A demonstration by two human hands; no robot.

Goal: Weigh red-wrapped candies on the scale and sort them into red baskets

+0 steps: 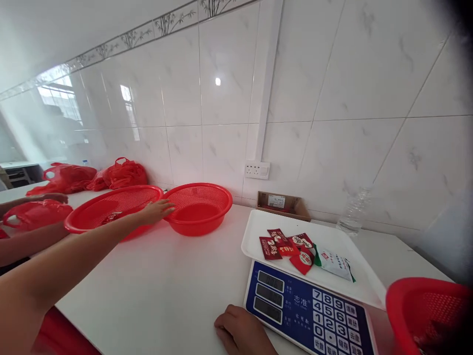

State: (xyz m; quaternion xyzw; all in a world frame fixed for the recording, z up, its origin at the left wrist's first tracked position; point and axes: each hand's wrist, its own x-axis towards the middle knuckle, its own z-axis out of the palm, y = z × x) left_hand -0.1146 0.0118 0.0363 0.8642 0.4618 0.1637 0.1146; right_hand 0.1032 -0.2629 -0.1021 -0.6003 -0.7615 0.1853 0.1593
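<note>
My left hand (pixel 157 212) reaches out to where the rims of two red plastic baskets meet. Its fingers are stretched and lie over the near rim of the right basket (pixel 197 227), with no item visible in them. In the left basket (pixel 114 195) are some small packets, partly behind my forearm. On the table, at the lower left corner of a blue digital scale (pixel 291 305), rests my right hand (pixel 244 330), fingers loosely curled and holding nothing visible. The scale's white tray (pixel 254 231) carries several red packets (pixel 284 246) and a white-green packet (pixel 336 262).
Another person's arms (pixel 40 241) come in from the left beside a red plastic bag (pixel 40 212). More red bags (pixel 121 173) lie along the wall. Behind the scale are a cardboard box (pixel 301 209) and a clear plastic bottle (pixel 353 212). Another red basket (pixel 414 296) stands at right.
</note>
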